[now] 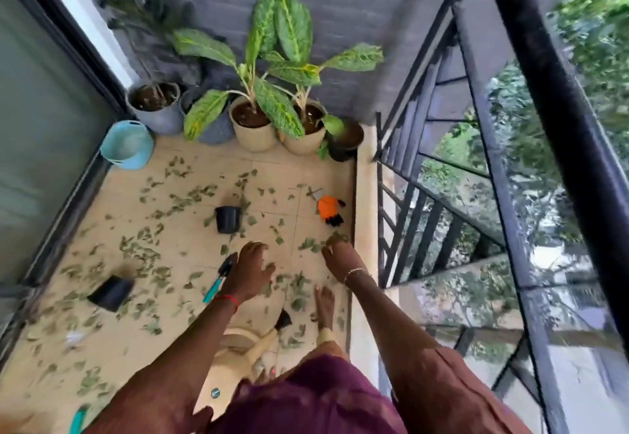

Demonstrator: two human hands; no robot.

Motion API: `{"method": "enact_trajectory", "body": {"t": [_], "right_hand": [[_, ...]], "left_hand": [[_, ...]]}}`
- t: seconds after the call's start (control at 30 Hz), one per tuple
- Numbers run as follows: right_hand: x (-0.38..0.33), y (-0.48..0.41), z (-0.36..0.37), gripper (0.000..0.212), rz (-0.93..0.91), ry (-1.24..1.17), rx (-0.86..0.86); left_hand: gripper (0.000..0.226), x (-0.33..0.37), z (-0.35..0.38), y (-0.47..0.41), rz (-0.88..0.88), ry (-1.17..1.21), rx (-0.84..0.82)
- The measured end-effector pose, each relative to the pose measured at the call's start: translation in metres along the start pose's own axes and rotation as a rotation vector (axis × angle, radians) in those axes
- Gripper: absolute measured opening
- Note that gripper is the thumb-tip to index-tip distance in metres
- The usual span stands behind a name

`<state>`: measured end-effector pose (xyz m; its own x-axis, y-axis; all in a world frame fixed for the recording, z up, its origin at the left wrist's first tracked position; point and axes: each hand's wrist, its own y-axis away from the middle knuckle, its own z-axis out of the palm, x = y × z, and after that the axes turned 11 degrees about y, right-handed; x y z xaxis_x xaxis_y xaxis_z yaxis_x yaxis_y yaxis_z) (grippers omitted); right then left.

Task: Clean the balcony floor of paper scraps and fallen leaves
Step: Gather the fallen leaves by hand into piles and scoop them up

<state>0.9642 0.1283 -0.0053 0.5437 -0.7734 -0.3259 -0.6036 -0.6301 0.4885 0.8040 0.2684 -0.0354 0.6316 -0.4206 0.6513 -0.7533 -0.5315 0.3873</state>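
Note:
Green fallen leaves (pixel 163 256) lie scattered over most of the beige tiled balcony floor (pixel 190 174). A small white paper scrap (pixel 73 336) sits among them at the left. My left hand (pixel 250 270) reaches down with its fingers spread and holds nothing, just above the floor beside a teal-handled trowel (pixel 218 278). My right hand (pixel 340 258) is lower right, near the raised ledge. Its bent fingertips are at a clump of leaves (pixel 311 244), with nothing visibly gripped. The picture is blurred by motion.
Small black pots (pixel 228 219) (pixel 110 292) lie on the floor, and an orange tool (pixel 328 208) sits near the ledge. A blue bucket (pixel 127 144) and potted plants (pixel 253 127) line the back wall. A glass door stands left, a black railing (pixel 476 147) right. My bare foot (pixel 323 304) stands by a tipped beige pot (pixel 241 341).

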Motion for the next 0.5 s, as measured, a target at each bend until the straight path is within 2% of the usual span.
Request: {"method": "enact_trajectory", "body": {"t": [0.1,0.23,0.4,0.5], "right_hand": [[0.000,-0.037,-0.034,0.029,-0.071,0.034,-0.020],[0.000,-0.084,-0.071,0.032,-0.180,0.123,-0.051],[-0.009,-0.132,-0.086,0.031,-0.263,0.194,-0.105],[-0.026,-0.153,-0.091,0.031,-0.307,0.256,-0.145]], "left_hand": [[0.049,0.021,-0.006,-0.029,-0.030,0.027,0.036],[0.053,0.045,-0.014,-0.063,-0.077,0.091,0.167],[0.040,0.051,-0.022,-0.087,-0.124,0.145,0.297],[0.048,0.038,-0.026,-0.096,-0.202,0.206,0.318]]}}
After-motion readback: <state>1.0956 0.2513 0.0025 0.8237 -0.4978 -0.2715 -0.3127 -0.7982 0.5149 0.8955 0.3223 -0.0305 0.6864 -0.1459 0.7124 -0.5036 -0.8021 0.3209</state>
